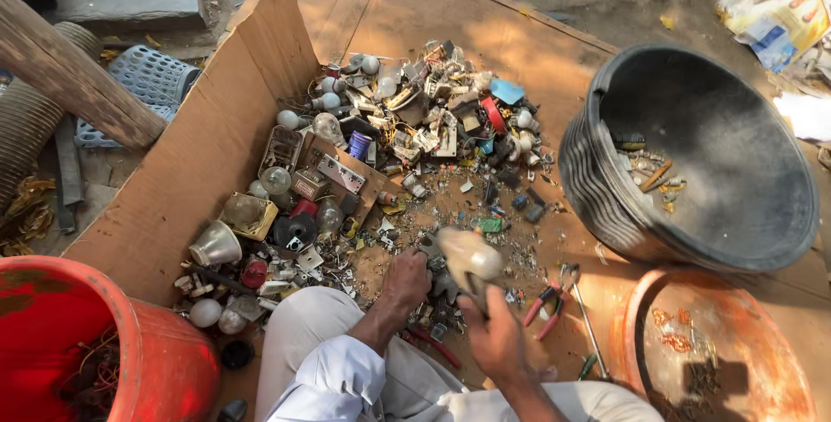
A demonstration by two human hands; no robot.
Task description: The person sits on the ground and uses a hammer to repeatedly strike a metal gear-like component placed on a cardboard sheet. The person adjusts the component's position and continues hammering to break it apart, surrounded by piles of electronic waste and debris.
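Observation:
I sit on a sheet of cardboard [216,154] in front of a heap of electrical scrap [389,145]: bulbs, switches, sockets and plastic bits. My left hand [407,280] is down on the near edge of the heap, fingers curled on a small dark scrap piece that is mostly hidden. My right hand [495,337] grips the handle of a pale hammer-like tool [468,257], whose head is blurred and raised just right of my left hand. My knees in light trousers [303,335] are at the bottom.
A stack of black tubs [597,180] holding a few small parts stands at the right. An orange tub [636,318] sits at the lower right, a red bucket [164,361] with wires at the lower left. Red-handled pliers [545,302] lie by my right hand.

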